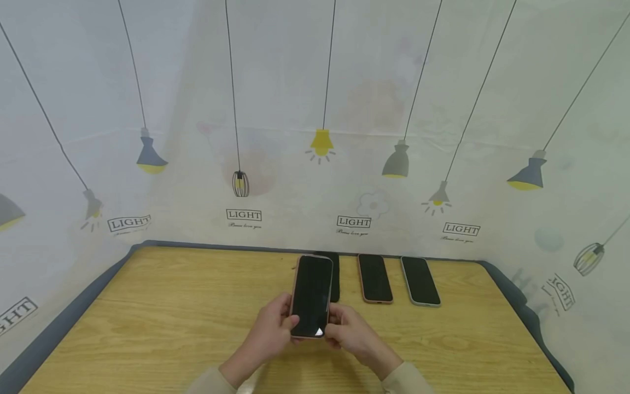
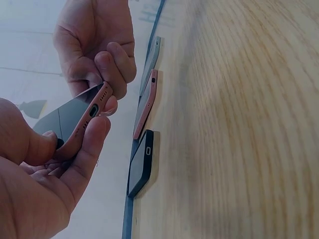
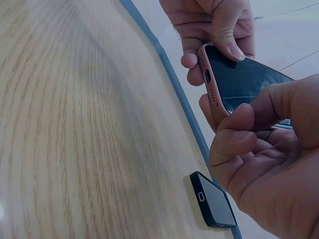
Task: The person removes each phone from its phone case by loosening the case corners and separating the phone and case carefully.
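A smartphone in a pink case (image 1: 313, 293) is held up above the table, its dark screen facing up. My left hand (image 1: 270, 331) grips its left side, thumb over the lower left corner of the screen and fingers underneath. On the opposite side, my right hand (image 1: 353, 332) pinches the lower right corner between thumb and curled fingers. In the right wrist view the bottom edge of the case (image 3: 210, 82) shows its charging port and speaker holes. The left wrist view has the right fingers (image 2: 105, 62) bent at the far corner of the phone.
Behind the held phone lies a black-cased phone (image 1: 336, 282), partly covered by it. To its right are a pink-cased phone (image 1: 375, 279) and a phone with a pale case (image 1: 420, 281). All rest near the back edge of the wooden table (image 1: 172, 306), before a lamp-printed curtain (image 1: 295, 82).
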### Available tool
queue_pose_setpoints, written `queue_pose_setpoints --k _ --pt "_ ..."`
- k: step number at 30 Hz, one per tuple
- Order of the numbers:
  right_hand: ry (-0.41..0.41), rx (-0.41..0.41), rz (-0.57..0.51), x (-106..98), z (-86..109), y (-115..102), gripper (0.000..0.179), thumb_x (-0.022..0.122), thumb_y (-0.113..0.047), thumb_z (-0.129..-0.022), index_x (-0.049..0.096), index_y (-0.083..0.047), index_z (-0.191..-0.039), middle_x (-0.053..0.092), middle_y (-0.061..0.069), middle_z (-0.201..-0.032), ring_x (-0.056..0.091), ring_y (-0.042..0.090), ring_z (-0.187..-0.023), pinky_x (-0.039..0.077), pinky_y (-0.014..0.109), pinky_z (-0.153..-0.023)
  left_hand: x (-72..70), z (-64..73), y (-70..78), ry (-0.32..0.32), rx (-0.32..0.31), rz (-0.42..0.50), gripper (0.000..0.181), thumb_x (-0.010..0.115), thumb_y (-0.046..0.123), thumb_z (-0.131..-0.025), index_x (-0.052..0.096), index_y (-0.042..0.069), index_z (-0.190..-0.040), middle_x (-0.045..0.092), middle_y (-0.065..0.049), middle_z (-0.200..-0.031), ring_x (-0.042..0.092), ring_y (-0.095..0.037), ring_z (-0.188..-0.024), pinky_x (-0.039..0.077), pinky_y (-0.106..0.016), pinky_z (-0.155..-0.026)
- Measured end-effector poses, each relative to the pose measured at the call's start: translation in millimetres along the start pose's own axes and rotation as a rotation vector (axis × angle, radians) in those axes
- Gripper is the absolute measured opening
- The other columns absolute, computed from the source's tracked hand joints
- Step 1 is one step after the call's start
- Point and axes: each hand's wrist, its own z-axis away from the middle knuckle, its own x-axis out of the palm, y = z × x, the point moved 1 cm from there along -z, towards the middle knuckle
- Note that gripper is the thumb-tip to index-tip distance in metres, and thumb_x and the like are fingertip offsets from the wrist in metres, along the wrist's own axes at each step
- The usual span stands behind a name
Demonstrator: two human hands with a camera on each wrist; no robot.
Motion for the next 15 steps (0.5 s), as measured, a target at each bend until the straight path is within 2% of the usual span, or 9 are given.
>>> queue_pose_setpoints --k 7,15 --pt "-0.057 -0.04 -0.002 -0.3 -0.6 0.6 0.043 0.049 0.015 -0.083 0.057 0.015 -0.126 0.059 0.003 -0.08 0.045 0.011 -0.059 0.037 0.021 -0.052 -2.4 1.2 0.5 0.018 -0.013 0.021 0.02 0.053 -0.014 -0.097 0.057 -0.006 -0.116 0.07 -0.018 -0.1 0.07 -0.023 -0.079 0.063 -0.036 -0.059" --pt "-0.091 -0.053 0.001 -0.1 -1.1 1.0 0.047 0.048 0.016 -0.082 0.055 0.015 -0.129 0.064 0.006 -0.088 0.047 0.011 -0.062 0.038 0.02 -0.053 -5.0 1.5 -2.8 0.016 -0.005 0.085 0.015 0.052 -0.015 -0.098 0.056 -0.007 -0.11 0.07 -0.02 -0.097 0.071 -0.025 -0.074 0.064 -0.044 -0.058"
